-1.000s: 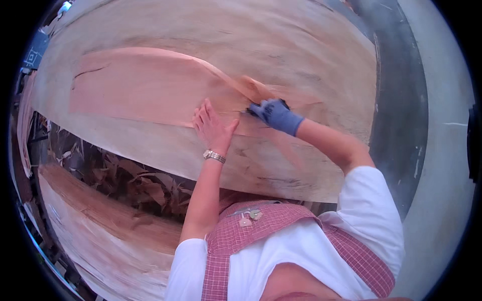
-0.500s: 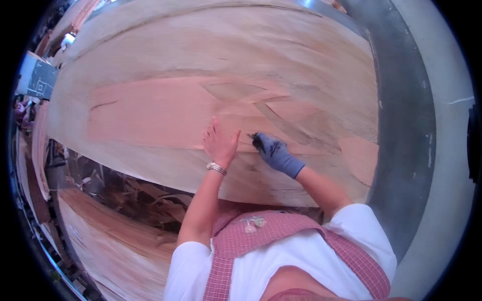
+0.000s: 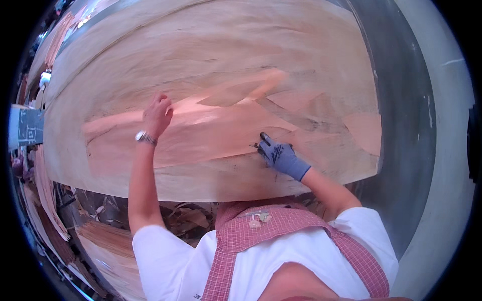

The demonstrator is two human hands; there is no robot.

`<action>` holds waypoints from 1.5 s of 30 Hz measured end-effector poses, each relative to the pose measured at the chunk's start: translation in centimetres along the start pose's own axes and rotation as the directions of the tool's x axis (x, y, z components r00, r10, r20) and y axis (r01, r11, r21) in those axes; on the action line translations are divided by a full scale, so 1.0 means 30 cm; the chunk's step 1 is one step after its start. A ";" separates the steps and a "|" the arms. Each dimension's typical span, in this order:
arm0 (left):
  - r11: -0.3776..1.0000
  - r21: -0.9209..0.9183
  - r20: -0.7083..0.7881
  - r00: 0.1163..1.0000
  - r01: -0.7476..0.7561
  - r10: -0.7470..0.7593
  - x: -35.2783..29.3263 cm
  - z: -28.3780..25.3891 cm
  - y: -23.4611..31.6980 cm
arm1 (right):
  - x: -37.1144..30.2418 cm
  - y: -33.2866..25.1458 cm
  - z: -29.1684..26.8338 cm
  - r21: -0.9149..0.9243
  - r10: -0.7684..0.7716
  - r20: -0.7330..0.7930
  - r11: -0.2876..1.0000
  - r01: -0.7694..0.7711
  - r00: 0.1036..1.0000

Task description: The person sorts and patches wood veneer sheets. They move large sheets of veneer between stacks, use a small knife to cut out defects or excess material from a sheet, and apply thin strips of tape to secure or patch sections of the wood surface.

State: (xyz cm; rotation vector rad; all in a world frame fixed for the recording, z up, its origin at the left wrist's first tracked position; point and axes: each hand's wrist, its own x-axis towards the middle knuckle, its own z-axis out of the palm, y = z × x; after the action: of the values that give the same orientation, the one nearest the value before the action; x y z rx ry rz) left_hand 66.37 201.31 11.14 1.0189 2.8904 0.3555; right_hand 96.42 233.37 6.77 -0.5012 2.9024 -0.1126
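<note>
A long pinkish veneer sheet lies over a larger pale wood sheet, its far edge raised and bright. At that far edge, toward the left, my bare left hand is closed with curled fingers on the veneer sheet; the fingertips are partly hidden. My right hand, in a blue-grey glove with dark fingertips, rests low near the veneer's near edge. It is closed on a small dark pointed tool, mostly covered by the fingers. Torn gaps and loose flaps show in the veneer beyond this hand.
A dark grey strip borders the work surface on the right. Scraps lie below its near edge. Stacked veneer is at lower left, and a blue-grey box-shaped thing stands at the far left.
My left hand has gone from flat on the veneer to its far edge, up and left, and closed there. The veneer has shifted and its far edge has lifted. My right hand has barely moved.
</note>
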 end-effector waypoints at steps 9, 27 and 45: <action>0.995 0.025 -0.088 0.991 0.100 -0.098 -0.719 -0.393 0.205 | 0.006 0.057 0.003 0.272 -0.186 -0.177 0.934 0.230 0.966; 0.752 0.525 0.229 0.784 0.399 -0.576 -1.578 -0.205 0.474 | -0.517 0.099 -0.021 0.623 0.047 -0.156 0.780 0.062 0.987; 0.704 -0.619 0.271 0.936 0.349 -0.225 -1.000 0.376 1.262 | -1.227 0.307 0.042 0.951 0.625 0.132 0.139 -0.277 0.769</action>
State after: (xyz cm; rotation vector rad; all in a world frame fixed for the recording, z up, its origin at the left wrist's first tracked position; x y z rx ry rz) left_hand 114.40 213.41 8.34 0.4299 2.3757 1.0990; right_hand 127.69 254.46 11.05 0.7244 2.3643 -1.8234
